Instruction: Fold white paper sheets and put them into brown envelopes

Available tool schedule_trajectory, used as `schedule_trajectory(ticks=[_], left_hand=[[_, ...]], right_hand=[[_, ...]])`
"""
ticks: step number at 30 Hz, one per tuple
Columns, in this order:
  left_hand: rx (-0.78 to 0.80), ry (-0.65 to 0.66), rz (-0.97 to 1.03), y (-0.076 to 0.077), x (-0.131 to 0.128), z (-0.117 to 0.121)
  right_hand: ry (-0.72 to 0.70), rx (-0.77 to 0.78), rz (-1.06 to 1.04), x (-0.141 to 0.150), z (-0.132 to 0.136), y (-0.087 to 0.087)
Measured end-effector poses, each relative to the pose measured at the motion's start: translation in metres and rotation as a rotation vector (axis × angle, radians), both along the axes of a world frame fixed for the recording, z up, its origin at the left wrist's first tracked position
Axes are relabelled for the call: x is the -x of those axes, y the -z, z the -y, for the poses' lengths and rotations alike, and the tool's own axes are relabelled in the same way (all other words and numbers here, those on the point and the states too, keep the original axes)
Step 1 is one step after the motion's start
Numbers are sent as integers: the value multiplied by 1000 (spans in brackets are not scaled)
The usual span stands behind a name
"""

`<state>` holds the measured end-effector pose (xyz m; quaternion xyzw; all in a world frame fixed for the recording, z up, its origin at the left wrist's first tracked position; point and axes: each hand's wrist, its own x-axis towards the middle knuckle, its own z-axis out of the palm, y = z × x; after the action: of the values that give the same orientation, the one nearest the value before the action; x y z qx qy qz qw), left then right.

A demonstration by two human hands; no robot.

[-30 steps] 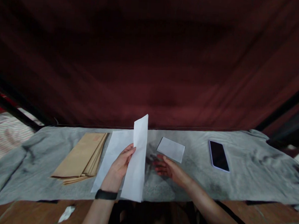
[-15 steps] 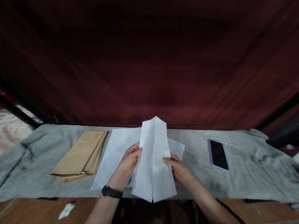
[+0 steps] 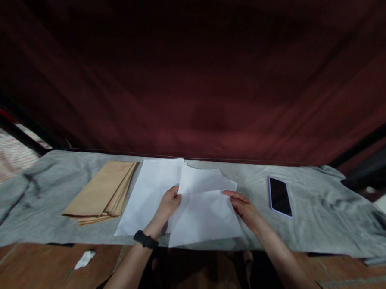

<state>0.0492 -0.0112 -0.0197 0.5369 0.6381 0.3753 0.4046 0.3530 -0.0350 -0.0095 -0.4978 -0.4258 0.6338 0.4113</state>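
A white sheet of paper (image 3: 205, 210) is spread open between my hands, just above the grey cloth (image 3: 321, 220). My left hand (image 3: 169, 203), with a black band on its wrist, pinches the sheet's left edge. My right hand (image 3: 244, 206) grips its right edge with fingers curled on it. Under and to the left of this sheet lies another white sheet (image 3: 148, 194), flat on the cloth. A small white folded paper (image 3: 230, 183) peeks out from behind the held sheet's far right corner.
A stack of brown envelopes (image 3: 101, 192) lies to the left of the white sheets. A dark phone (image 3: 279, 196) rests face up at the right. A dark red curtain (image 3: 196, 75) hangs behind. A scrap of white paper (image 3: 85, 259) lies on the brown floor.
The sheet, held folded and upright in my left hand a second ago, has been taken by my right hand too and unfolded wide, lowered toward the cloth.
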Motion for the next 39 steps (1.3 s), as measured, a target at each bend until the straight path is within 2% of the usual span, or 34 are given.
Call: schedule_trajectory(ticks=[2, 4, 6, 9, 13, 16, 18, 20, 22, 24, 26, 28, 30, 32, 35, 39], left_hand=[[51, 9, 123, 2, 0, 2], [90, -7, 196, 2, 0, 4], [118, -24, 233, 1, 0, 5], [139, -28, 258, -1, -2, 7], [135, -11, 244, -1, -5, 8], [102, 29, 201, 1, -6, 7], [51, 23, 177, 0, -4, 8], [5, 62, 159, -3, 0, 10], [-41, 192, 120, -9, 5, 15], [-112, 331, 40, -15, 9, 22], [-171, 395, -31, -19, 10, 27], [-143, 422, -39, -21, 9, 29], [-40, 449, -4, -21, 5, 28], [48, 459, 41, -19, 0, 26], [84, 419, 87, -13, -5, 22], [96, 319, 60, -5, -11, 15]], right_hand=[[-140, -21, -69, -8, 2, -3], [-231, -124, -11, -14, 3, -1], [-265, -288, 146, -15, 4, 4], [-303, -576, 518, -14, 8, 11], [-257, -847, 1010, -12, 18, 11], [-321, -944, 1076, -12, 22, 5], [-442, -913, 960, -15, 22, -1], [-528, -802, 792, -19, 21, -7], [-510, -654, 658, -25, 20, -12], [-424, -534, 589, -31, 19, -14], [-397, -453, 548, -36, 19, -15], [-453, -396, 522, -39, 20, -15], [-473, -340, 514, -41, 19, -11], [-410, -295, 512, -43, 17, -5], [-332, -269, 501, -42, 11, 9], [-155, -332, 638, -36, 4, 24]])
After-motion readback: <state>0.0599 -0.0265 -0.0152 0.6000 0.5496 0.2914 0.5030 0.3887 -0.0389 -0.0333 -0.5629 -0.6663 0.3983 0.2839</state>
